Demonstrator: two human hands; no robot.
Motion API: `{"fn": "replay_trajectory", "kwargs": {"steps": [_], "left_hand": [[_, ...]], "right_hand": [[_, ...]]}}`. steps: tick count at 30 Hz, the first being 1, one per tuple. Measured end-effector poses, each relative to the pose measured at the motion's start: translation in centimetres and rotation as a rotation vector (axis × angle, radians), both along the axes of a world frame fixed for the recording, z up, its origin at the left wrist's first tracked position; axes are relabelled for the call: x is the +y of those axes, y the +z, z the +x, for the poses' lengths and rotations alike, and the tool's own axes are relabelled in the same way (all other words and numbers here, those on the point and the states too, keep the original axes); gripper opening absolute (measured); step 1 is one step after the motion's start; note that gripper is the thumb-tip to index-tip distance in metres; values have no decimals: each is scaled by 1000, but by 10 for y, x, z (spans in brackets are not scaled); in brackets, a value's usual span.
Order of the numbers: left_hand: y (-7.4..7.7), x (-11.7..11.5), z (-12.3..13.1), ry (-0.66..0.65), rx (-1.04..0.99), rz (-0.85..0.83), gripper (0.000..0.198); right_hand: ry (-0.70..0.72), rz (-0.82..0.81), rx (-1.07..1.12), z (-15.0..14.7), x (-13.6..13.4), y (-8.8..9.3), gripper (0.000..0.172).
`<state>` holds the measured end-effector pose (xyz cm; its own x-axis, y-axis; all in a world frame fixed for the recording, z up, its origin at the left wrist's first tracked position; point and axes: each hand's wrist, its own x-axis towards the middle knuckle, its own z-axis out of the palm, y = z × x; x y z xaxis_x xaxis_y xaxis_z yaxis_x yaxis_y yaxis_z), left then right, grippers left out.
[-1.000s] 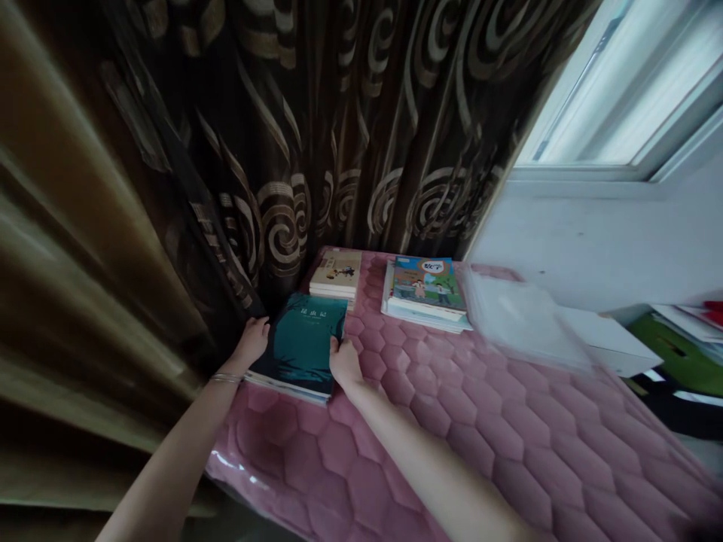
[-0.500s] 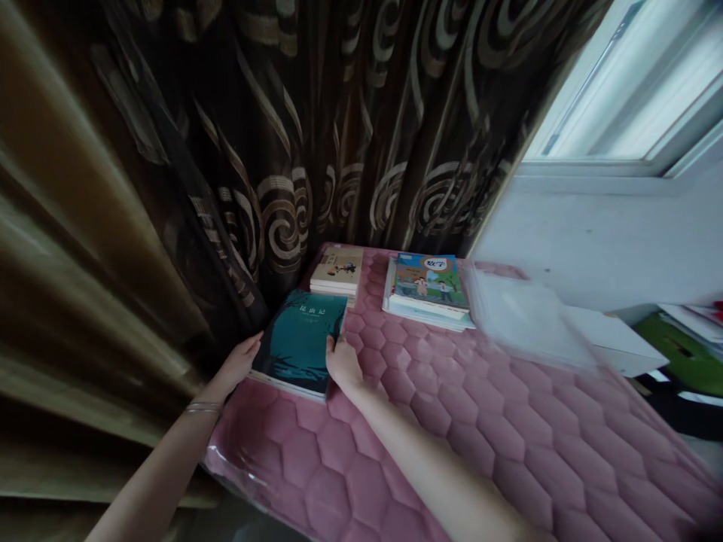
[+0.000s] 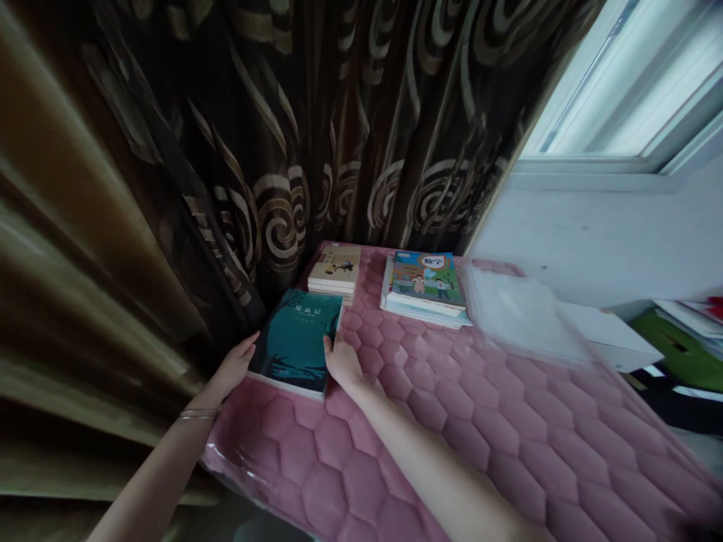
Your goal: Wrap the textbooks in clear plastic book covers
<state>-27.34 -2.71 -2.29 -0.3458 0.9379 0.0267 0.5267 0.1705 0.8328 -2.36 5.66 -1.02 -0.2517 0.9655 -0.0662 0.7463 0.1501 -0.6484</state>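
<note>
A teal book (image 3: pixel 299 339) with white lettering and dark plant shapes lies flat on top of a low stack on the pink tabletop cover. At its left edge is my left hand (image 3: pixel 234 367), its fingers stretched out along the side. My right hand (image 3: pixel 343 361) grips the opposite edge, with the thumb at the cover and the other fingers partly hidden. Just behind the teal book sits a small stack of beige books (image 3: pixel 334 269). Further right is a pile topped by a colourful textbook (image 3: pixel 428 278) showing cartoon children.
The pink cover (image 3: pixel 452 406) has a padded hexagon pattern under a clear plastic sheet. Patterned dark curtains (image 3: pixel 361 135) hang close behind and to the left. A translucent plastic sheet or case (image 3: pixel 520 312) and a white box (image 3: pixel 610 336) are along the right, below a window (image 3: pixel 610 98).
Both hands stay beside the teal book. The left fingers look slightly further from its edge. The whole view has shifted a little.
</note>
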Motion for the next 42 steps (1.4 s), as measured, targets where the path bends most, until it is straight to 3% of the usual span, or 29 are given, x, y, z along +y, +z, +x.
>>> {"fn": "replay_trajectory", "kwargs": {"steps": [11,34,38,42], "left_hand": [[-12,1,-4,-15,108,14,57],[-14,-1,2,-28,195,52,58],[-13,-2,3,-14,170,25,59],[-12,-2,3,0,152,30,59]], "right_hand": [[13,-2,19,3,0,-3,50],[-12,14,93,6,-6,-7,47],[-2,110,172,11,-18,-9,52],[139,285,152,18,-49,-11,55]]}}
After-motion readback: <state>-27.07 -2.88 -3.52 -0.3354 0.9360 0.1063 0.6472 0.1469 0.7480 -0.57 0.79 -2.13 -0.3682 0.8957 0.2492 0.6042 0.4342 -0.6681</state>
